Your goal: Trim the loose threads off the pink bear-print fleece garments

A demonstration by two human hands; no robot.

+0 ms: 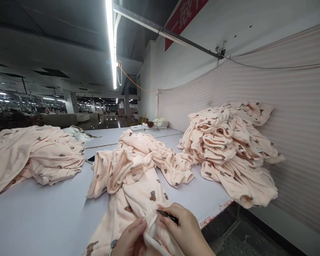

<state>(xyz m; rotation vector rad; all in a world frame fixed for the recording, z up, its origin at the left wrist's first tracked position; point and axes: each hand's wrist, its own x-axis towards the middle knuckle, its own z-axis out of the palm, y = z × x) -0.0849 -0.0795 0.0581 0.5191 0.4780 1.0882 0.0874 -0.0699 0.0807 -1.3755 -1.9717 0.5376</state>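
Observation:
A pale pink plush garment point(134, 190) with a bear print lies over the front of the table, its near part gathered up between my hands. My left hand point(130, 237) pinches a fold of it at the bottom of the view. Against the same fold, my right hand point(185, 227) grips small black thread snips point(169, 216) with the tip pointing left at the cloth. Part of the snips is hidden by my fingers. The sleeves of the garment spread out toward the back and right.
A tall heap of similar pink garments point(229, 142) stands at the right by the striped wall cloth point(296, 106). Another pile point(42, 153) lies at the left. A dark phone-like object point(90, 159) peeks out beside the garment. Stacked white cloth point(161, 123) sits at the back of the table point(56, 217).

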